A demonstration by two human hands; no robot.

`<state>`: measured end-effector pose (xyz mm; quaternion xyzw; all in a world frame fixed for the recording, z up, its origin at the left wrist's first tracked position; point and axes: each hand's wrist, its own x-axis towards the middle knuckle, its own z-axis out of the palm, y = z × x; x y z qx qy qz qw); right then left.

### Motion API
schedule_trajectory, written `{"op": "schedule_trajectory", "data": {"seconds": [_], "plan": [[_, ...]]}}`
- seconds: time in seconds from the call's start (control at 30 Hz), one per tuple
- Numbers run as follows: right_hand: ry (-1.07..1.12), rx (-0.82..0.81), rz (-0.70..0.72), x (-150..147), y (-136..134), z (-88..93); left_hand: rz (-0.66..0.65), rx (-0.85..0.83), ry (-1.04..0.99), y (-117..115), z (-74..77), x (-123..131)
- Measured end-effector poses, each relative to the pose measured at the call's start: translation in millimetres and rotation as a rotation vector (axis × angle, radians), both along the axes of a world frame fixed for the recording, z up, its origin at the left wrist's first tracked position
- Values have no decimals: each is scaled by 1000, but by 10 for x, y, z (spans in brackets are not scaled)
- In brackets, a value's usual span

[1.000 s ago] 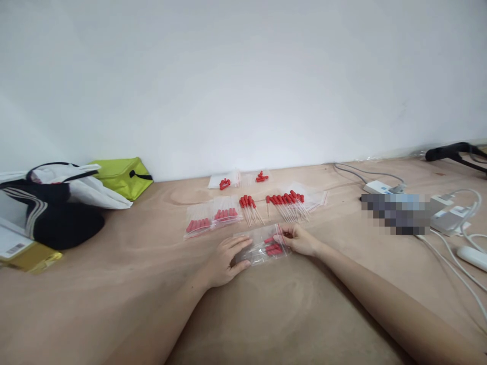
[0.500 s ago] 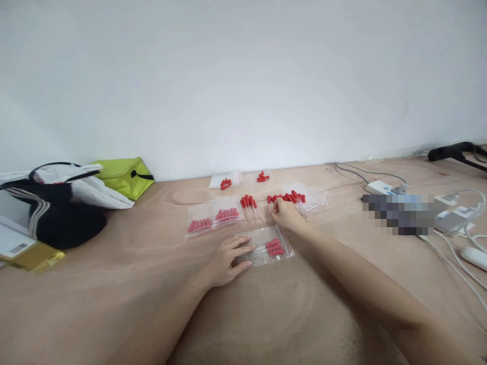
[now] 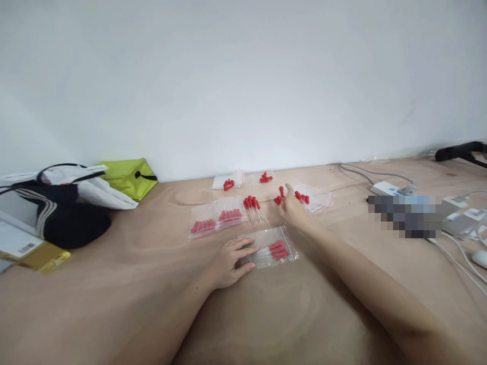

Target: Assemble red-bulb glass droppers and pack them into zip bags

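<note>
A clear zip bag (image 3: 272, 256) holding several droppers with red rubber bulbs (image 3: 279, 248) lies flat before me. Its left end is under my left hand (image 3: 234, 261), whose fingers lie outstretched over the plastic, thumb apart. Beyond the bag, my right hand (image 3: 294, 209) reaches among loose red-bulbed droppers (image 3: 281, 191), index finger extended and thumb apart from it; the other fingers are partly hidden. Another fan of loose droppers (image 3: 253, 204) lies left of it, thin tips toward me. More droppers (image 3: 302, 196) lie just to its right, partly on clear bags (image 3: 319, 199).
Two filled zip bags (image 3: 203, 225) lie left of the fan. Farther back are white bags with red bulbs (image 3: 229, 184) and another red pile (image 3: 266, 177). A lime-green bag (image 3: 129, 177) and black cap (image 3: 72, 218) stand left; a power strip (image 3: 388, 188) and cables lie right.
My right hand has shifted slightly right among the loose droppers, and its index finger has straightened out from a pinch. My left hand stays on the zip bag. The view has shifted slightly.
</note>
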<state>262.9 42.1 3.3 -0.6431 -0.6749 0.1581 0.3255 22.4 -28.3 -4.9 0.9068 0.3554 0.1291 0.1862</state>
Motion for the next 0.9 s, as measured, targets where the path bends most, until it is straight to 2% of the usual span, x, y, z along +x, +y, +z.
{"op": "schedule_trajectory", "data": {"seconds": [0.07, 0.17, 0.3, 0.53, 0.67, 0.77, 0.9], "plan": [[264, 6, -15, 188, -147, -62, -1, 8, -9, 6, -13, -1], [596, -82, -16, 367, -351, -192, -10, 14, -18, 16, -38, -6], [811, -42, -15, 347, -482, -313, -7, 12, -1, 16, -38, -10], [958, 19, -20, 115, -520, -378, -8, 1, -15, 0, 12, -3], [1033, -7, 70, 81, -610, -378, 14, -8, -13, -6, 9, -4], [989, -80, 132, 104, -657, -371, 16, -2, -19, -3, -11, -11], [827, -235, 215, 143, -648, -370, 13, 4, -21, 4, -36, -21]]}}
